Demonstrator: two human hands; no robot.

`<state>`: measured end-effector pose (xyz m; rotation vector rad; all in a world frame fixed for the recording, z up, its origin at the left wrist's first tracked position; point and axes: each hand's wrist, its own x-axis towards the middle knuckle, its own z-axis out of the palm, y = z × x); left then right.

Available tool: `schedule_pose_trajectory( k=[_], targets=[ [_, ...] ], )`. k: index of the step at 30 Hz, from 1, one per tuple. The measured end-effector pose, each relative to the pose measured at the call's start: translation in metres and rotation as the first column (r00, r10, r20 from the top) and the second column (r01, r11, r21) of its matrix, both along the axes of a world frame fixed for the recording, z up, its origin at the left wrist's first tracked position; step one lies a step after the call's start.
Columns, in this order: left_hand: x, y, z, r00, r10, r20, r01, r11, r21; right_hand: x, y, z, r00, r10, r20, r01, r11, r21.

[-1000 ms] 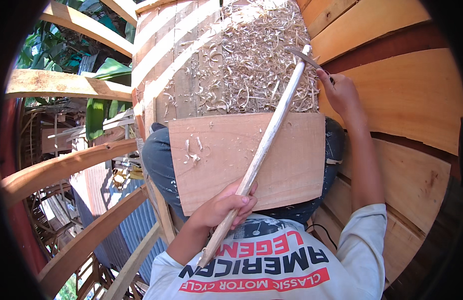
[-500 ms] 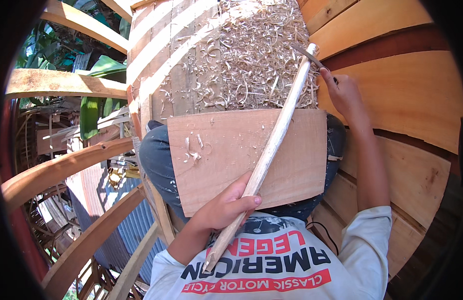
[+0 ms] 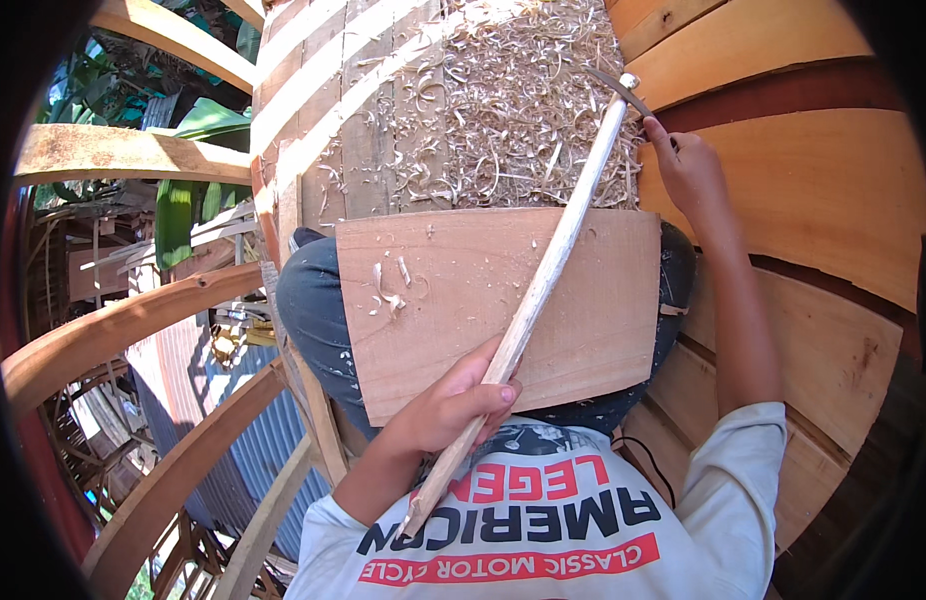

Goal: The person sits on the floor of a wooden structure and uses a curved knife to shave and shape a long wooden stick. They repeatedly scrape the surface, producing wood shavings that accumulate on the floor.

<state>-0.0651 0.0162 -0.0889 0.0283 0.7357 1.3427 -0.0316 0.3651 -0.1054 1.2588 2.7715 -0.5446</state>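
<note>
A long, peeled wooden stick (image 3: pixel 551 262) slants from my chest up to the far right, crossing a flat wooden board (image 3: pixel 433 310) on my lap. My left hand (image 3: pixel 465 400) is wrapped round its lower part. My right hand (image 3: pixel 691 172) is closed on a knife with a dark curved blade (image 3: pixel 623 90); the handle is mostly hidden by the fingers. The blade lies across the stick near its far, knobbed end. A few curled shavings (image 3: pixel 388 290) rest on the left side of the board.
Wood shavings (image 3: pixel 533 120) lie thickly over the plank floor (image 3: pixel 363 170) ahead. A wall of wooden boards (image 3: pixel 793 180) runs close along my right. Curved wooden rails (image 3: pixel 133 320) with gaps stand on the left, with corrugated metal sheets (image 3: pixel 273 460) below them.
My right hand and the knife have shifted slightly up, nearer the stick's far end. The stick has tilted a little, and my left hand keeps its grip.
</note>
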Motion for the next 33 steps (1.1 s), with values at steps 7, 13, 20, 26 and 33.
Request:
schedule_pose_trajectory(
  k=[7,13,20,26,33],
  targets=[
    [-0.003,0.007,0.004,0.999,0.000,0.052,0.003,0.999,-0.050,0.009,0.021,-0.024,0.990,0.022,-0.139,-0.045,0.986,-0.162],
    [-0.002,0.004,0.004,0.988,0.058,0.146,-0.048,0.996,-0.072,-0.001,0.022,-0.022,0.995,-0.019,-0.094,0.011,0.996,-0.087],
    [-0.006,0.003,0.001,0.979,0.077,0.190,-0.070,0.997,-0.042,-0.010,0.023,-0.027,0.995,0.003,-0.101,-0.013,0.995,-0.101],
    [-0.006,0.004,-0.001,0.932,0.136,0.335,-0.111,0.989,-0.093,-0.013,0.026,-0.038,0.988,0.040,-0.147,-0.042,0.999,-0.011],
    [-0.007,0.010,0.003,0.898,0.170,0.406,-0.123,0.983,-0.139,-0.023,0.032,-0.033,0.997,0.081,0.002,-0.081,0.997,0.014]
  ],
)
